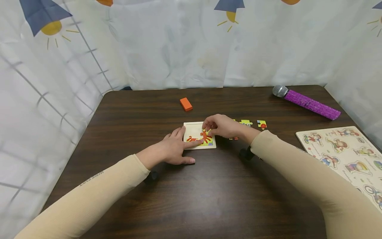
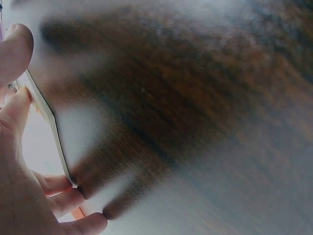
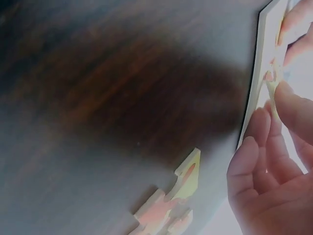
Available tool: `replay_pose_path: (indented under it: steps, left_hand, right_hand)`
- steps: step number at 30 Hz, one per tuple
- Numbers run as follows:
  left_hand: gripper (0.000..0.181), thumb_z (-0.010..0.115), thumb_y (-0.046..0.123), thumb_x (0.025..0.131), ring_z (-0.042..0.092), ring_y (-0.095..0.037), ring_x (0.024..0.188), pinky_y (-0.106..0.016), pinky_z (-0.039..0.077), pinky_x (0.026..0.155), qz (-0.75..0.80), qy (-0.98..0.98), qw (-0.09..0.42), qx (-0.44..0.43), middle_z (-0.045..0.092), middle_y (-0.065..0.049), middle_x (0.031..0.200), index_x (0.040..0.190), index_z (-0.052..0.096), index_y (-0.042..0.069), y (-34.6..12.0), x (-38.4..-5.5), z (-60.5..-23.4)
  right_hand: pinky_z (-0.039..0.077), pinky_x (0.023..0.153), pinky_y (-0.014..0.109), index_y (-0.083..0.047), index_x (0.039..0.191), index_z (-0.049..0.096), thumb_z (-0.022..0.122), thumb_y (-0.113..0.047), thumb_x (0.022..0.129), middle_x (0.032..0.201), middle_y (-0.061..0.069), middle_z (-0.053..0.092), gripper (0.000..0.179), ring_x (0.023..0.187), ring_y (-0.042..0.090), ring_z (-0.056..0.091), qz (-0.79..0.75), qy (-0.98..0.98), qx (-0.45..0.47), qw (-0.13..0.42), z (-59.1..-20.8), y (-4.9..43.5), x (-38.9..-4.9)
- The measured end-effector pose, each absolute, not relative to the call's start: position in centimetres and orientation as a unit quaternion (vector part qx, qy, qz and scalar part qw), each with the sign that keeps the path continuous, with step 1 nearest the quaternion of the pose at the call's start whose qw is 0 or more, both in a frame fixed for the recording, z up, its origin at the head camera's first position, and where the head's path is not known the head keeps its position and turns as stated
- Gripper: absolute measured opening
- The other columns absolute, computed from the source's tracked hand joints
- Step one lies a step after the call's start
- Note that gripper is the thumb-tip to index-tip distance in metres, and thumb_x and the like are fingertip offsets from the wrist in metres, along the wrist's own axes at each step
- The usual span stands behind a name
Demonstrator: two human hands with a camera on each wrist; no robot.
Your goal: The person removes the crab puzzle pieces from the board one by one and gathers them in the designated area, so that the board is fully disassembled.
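Note:
A small square wooden puzzle tray (image 1: 193,127) lies on the table, with several yellow and red jigsaw pieces fitted along its near side. My left hand (image 1: 173,148) is spread over the tray's left edge, its straight index finger touching the fitted pieces. Above the tray's right half, my right hand (image 1: 223,126) pinches a jigsaw piece (image 3: 272,95) between thumb and fingers. In the left wrist view, the left hand's fingertips (image 2: 85,225) reach past the tray's edge. Loose jigsaw pieces (image 3: 164,203) lie beside the right hand, partly hidden by it in the head view.
An orange block (image 1: 186,104) sits beyond the tray. Another loose piece (image 1: 262,124) lies to the right. A purple microphone (image 1: 311,104) is at the back right, and a large picture board (image 1: 313,152) rests at the right edge. Patterned curtains (image 1: 179,46) enclose the dark table (image 1: 191,199).

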State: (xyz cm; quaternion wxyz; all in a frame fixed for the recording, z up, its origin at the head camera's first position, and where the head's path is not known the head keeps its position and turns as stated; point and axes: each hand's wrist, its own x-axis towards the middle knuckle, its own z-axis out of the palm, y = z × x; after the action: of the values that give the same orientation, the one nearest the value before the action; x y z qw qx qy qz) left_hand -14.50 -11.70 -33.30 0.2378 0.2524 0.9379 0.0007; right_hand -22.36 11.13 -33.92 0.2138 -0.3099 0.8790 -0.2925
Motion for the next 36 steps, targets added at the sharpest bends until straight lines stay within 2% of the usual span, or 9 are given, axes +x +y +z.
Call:
replay_pose_path:
  steps: [9,15,21,25,31,36]
  left_hand:
    - [0.073,0.060,0.063,0.095,0.007,-0.045,0.158,-0.064,0.027,0.120,0.005,0.938,0.237,0.253,0.000,-0.029,0.169,0.158,0.027,0.050,-11.7,-14.5,-33.4]
    - [0.072,0.060,0.063,0.095,0.009,-0.045,0.157,-0.064,0.027,0.120,0.003,0.939,0.234,0.251,0.001,-0.030,0.169,0.158,0.026,0.051,-11.7,-14.4,-33.4]
    - [0.072,0.060,0.063,0.096,0.010,-0.046,0.157,-0.063,0.027,0.120,0.006,0.940,0.233,0.248,0.001,-0.031,0.168,0.158,0.025,0.053,-11.7,-14.4,-33.4]
    - [0.073,0.060,0.063,0.095,0.009,-0.045,0.157,-0.063,0.026,0.120,0.009,0.939,0.237,0.250,0.000,-0.030,0.169,0.158,0.024,0.052,-11.6,-14.4,-33.5]
    - [0.074,0.061,0.062,0.095,0.009,-0.046,0.157,-0.064,0.025,0.120,0.013,0.939,0.234,0.251,0.000,-0.030,0.169,0.159,0.024,0.051,-11.7,-14.4,-33.5]
    - [0.074,0.061,0.060,0.096,0.010,-0.047,0.157,-0.065,0.026,0.120,0.019,0.940,0.226,0.256,0.001,-0.032,0.168,0.159,0.024,0.050,-12.0,-14.4,-33.5]
  right_hand:
    - [0.057,0.090,0.038,-0.003,0.120,0.072,0.075,-0.010,0.093,0.110,0.010,0.074,0.028,0.098,0.022,0.069,-0.294,0.896,-0.263,0.202,-33.7,10.9,-22.2]
    - [0.055,0.080,0.033,-0.007,0.100,0.079,0.078,-0.013,0.091,0.091,0.004,0.076,0.011,0.082,0.016,0.067,-0.303,0.902,-0.244,0.184,-33.7,10.9,-22.0]
    - [0.053,0.074,0.032,-0.010,0.100,0.077,0.075,-0.013,0.094,0.089,0.003,0.075,0.007,0.080,0.021,0.065,-0.343,0.895,-0.227,0.175,-33.6,11.9,-22.2]
    - [0.056,0.072,0.033,-0.009,0.105,0.075,0.075,-0.014,0.094,0.090,0.005,0.077,0.012,0.082,0.021,0.071,-0.360,0.895,-0.206,0.167,-33.0,13.6,-22.0]
    - [0.059,0.070,0.035,-0.003,0.103,0.072,0.076,-0.016,0.094,0.089,0.009,0.079,0.016,0.082,0.024,0.076,-0.380,0.895,-0.155,0.176,-32.1,17.7,-21.9]
    - [0.057,0.066,0.034,0.000,0.102,0.071,0.076,-0.020,0.094,0.086,0.009,0.079,0.023,0.081,0.022,0.077,-0.370,0.904,-0.125,0.173,-31.5,21.9,-21.6]
